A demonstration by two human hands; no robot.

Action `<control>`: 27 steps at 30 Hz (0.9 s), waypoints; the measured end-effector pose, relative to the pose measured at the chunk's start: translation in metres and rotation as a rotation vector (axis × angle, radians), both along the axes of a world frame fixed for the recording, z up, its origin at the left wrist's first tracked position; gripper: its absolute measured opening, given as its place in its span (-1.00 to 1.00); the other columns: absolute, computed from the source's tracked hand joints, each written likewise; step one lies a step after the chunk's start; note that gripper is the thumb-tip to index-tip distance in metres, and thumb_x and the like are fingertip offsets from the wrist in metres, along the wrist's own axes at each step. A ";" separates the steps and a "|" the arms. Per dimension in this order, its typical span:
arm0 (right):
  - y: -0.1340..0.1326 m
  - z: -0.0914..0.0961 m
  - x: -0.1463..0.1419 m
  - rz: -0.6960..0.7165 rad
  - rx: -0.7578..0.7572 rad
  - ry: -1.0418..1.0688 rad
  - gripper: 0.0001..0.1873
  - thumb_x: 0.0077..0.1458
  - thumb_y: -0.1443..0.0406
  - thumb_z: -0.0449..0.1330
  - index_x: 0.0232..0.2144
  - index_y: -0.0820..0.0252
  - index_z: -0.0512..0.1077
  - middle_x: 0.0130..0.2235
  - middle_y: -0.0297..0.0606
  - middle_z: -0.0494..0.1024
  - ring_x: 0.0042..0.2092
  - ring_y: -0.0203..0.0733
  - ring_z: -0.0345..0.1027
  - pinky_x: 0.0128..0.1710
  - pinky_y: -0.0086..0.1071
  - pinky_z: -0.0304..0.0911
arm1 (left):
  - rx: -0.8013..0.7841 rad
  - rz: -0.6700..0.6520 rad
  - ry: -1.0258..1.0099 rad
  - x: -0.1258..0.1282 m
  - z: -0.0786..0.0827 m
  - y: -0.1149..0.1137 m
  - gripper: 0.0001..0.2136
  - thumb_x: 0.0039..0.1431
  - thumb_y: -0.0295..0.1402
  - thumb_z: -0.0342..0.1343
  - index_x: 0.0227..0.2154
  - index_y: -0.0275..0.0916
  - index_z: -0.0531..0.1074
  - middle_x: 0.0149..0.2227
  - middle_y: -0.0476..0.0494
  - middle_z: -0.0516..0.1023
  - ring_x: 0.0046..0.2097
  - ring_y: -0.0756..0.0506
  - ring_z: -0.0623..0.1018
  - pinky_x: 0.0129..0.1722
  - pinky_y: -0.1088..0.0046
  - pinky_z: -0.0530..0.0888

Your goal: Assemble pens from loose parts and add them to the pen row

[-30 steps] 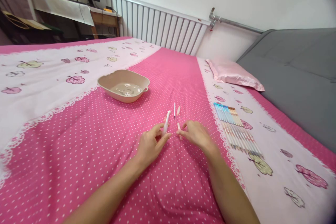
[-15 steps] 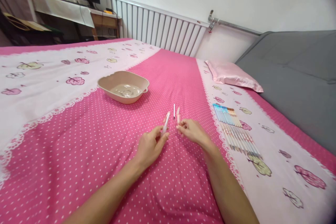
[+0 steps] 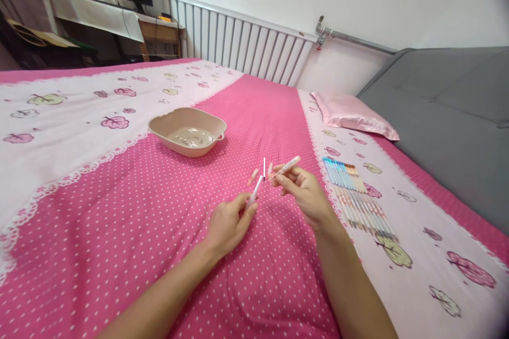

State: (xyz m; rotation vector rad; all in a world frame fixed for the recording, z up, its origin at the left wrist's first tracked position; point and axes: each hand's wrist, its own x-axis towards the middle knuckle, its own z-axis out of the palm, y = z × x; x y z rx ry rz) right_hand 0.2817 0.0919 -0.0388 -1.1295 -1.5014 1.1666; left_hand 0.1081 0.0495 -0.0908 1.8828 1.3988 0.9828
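Pink dotted bedding (image 3: 159,212) spreads below; my left hand (image 3: 227,224) pinches a pale tube (image 3: 256,187), my right hand (image 3: 312,198) a printed barrel (image 3: 289,164). Between them, slightly ahead, a thin white stick (image 3: 264,167) points away, nearer my right fingers.

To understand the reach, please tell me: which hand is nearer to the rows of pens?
Right. The right hand is left of the rows of pens, across a small gap. The left hand is farther to the left, beyond the right hand.
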 end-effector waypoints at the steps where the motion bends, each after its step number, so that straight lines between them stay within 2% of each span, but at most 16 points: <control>1: -0.001 0.001 0.000 -0.010 0.005 0.011 -0.72 0.01 0.21 0.18 -0.22 0.22 0.38 -0.29 -0.18 0.53 -0.26 -0.22 0.40 -0.38 -0.40 0.22 | 0.007 -0.004 0.000 0.000 0.000 0.000 -0.68 0.21 -0.18 -0.15 -0.20 -0.25 0.40 -0.52 -0.05 0.45 -0.49 -0.02 0.42 -0.44 0.48 0.33; 10: -0.006 0.006 -0.002 -0.041 0.043 0.083 -0.77 0.02 0.18 0.20 -0.29 0.19 0.39 -0.35 -0.29 0.45 -0.31 -0.29 0.35 -0.43 -0.44 0.19 | 0.041 -0.029 0.023 0.000 -0.001 -0.001 -0.68 0.22 -0.19 -0.15 -0.23 -0.26 0.43 -0.54 -0.02 0.42 -0.53 0.01 0.37 -0.48 0.50 0.25; 27: -0.013 0.011 -0.004 -0.020 0.058 0.016 -0.76 0.04 0.20 0.16 -0.23 0.17 0.39 -0.31 -0.23 0.50 -0.23 -0.21 0.37 -0.34 -0.37 0.24 | 0.088 -0.067 0.064 0.001 -0.005 -0.001 -0.70 0.22 -0.21 -0.15 -0.29 -0.25 0.44 -0.60 0.05 0.32 -0.56 0.05 0.27 -0.50 0.52 0.16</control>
